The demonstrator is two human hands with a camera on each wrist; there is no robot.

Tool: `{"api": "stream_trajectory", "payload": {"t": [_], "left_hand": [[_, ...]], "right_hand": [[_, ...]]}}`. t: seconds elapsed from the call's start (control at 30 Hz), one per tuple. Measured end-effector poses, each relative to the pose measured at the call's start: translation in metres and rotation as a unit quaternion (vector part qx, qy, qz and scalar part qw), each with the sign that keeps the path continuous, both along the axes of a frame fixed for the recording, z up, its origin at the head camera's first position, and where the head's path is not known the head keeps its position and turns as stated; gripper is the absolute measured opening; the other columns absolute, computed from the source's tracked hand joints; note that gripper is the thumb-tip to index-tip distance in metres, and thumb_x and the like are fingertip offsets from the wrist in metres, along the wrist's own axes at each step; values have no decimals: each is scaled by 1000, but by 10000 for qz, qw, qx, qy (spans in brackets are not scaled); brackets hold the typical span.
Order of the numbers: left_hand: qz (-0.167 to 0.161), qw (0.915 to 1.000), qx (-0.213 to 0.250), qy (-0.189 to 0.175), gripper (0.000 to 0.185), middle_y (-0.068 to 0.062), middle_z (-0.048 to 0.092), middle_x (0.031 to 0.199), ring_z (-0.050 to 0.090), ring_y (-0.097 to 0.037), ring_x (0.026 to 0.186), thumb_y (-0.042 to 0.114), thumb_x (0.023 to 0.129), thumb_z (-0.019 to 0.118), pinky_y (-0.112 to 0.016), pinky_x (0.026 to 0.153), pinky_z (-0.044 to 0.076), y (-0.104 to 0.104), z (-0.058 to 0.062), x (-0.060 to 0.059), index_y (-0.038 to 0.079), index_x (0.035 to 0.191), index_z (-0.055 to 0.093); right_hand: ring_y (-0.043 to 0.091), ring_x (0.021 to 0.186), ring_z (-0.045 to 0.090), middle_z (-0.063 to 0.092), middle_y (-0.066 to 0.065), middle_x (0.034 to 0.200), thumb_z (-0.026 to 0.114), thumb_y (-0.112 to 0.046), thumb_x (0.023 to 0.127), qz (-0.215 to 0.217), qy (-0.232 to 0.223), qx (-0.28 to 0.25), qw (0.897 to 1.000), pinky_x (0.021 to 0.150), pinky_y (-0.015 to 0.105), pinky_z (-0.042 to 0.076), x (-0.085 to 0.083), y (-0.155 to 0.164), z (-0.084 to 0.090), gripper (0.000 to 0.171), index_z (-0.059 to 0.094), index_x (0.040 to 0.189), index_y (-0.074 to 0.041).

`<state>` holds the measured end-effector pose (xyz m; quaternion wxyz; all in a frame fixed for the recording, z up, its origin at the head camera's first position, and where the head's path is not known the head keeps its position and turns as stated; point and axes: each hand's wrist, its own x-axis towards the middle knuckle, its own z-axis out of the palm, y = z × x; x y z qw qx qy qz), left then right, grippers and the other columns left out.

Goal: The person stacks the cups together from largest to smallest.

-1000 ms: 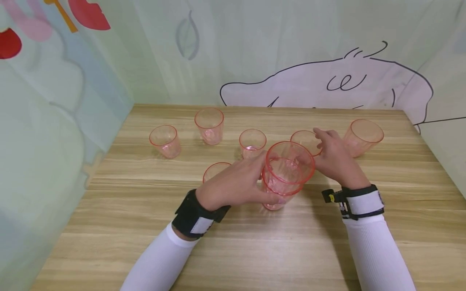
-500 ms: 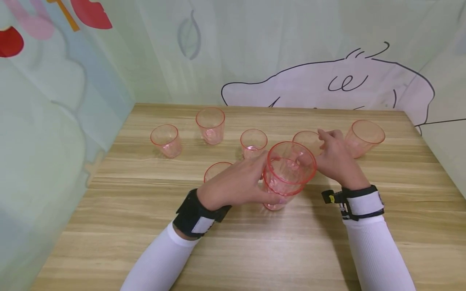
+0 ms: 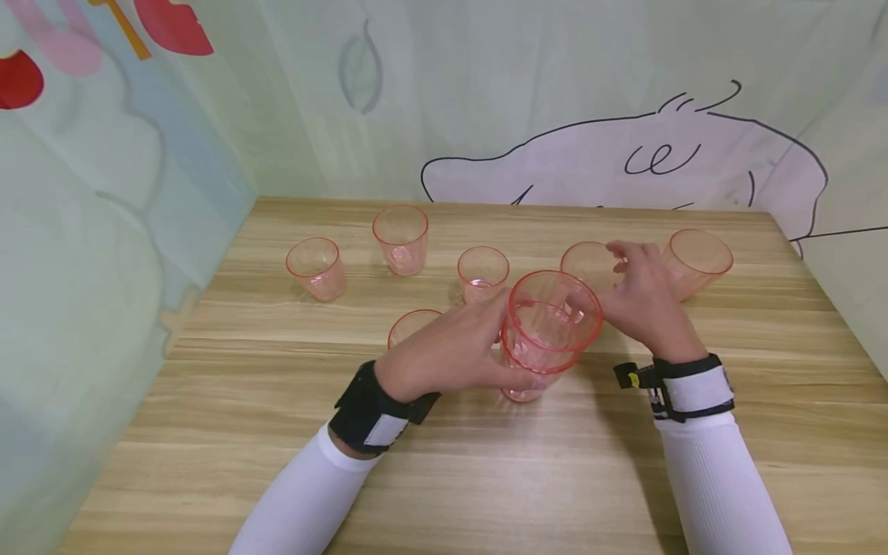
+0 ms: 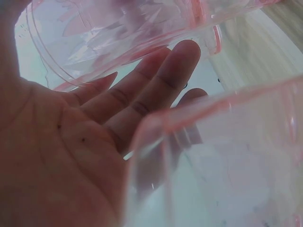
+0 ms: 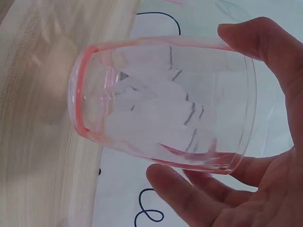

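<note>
Cups are the business on the wooden table [image 3: 208, 432], largest thing in view, running from 6 o'clock up to the printed curtain [image 3: 486, 100] at 12 o'clock; the stack of cups [image 3: 548, 327], pink and see-through, is standing near the table's middle; the left hand [image 3: 454, 351] is curling its fingers and thumb round the stack from 9 o'clock, and in the left wrist view the fingers [image 4: 156, 90] are lying against the clear wall; the right hand [image 3: 641, 297] is reaching toward 1 o'clock of the stack and closing thumb and fingers round a single cup [image 3: 590, 266], which the right wrist view is showing between the thumb above and the fingers [image 5: 189, 194] below; whether that cup is sitting on the table or coming off it, I cannot tell; a tilted cup [image 3: 694, 262] is sitting just beside the right hand at 2 o'clock; three more cups are standing apart toward 10 and 11 o'clock; another rim [image 3: 412, 324] is peeking out behind the left hand.
</note>
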<state>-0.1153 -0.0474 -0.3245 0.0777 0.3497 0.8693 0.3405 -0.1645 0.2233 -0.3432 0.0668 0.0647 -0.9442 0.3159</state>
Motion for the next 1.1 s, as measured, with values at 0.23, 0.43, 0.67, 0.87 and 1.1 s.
{"api": "stream_trajectory", "payload": {"t": [0.23,0.43,0.67,0.87,1.1], "left_hand": [[-20,10000,50,35,84,15,55,127,55,-2,107,56,79,79,-28,90,49,0,0,0,24,145,39],[-8,10000,-20,41,84,14,55,126,54,-2,108,56,79,80,-27,91,49,0,0,-1,23,145,40],[-29,10000,51,21,83,15,55,126,54,-2,109,56,79,80,-27,91,49,1,0,-1,24,144,40],[-99,9998,180,31,83,16,55,126,54,-1,108,58,79,79,-27,91,48,0,-1,-2,25,144,40],[-107,9995,289,-1,83,18,55,125,55,0,108,56,79,80,-28,92,48,0,-3,-2,27,145,39]], "right_hand": [[45,118,57,55,31,133,83,-56,77,-16,-140,-160,9998,90,61,48,2,0,3,99,42,144,5],[44,120,57,56,29,134,84,-53,77,-5,-40,-196,9998,91,61,48,2,0,5,99,40,146,4],[41,114,59,58,27,132,86,-41,79,17,261,-197,9995,88,58,49,4,0,6,91,42,146,2],[38,104,62,62,25,127,85,-35,79,-24,694,-268,9972,80,53,50,4,-2,7,83,47,143,2],[35,94,66,66,21,117,84,-34,80,-35,1237,-557,9908,75,48,50,7,-2,12,75,53,140,0]]}}
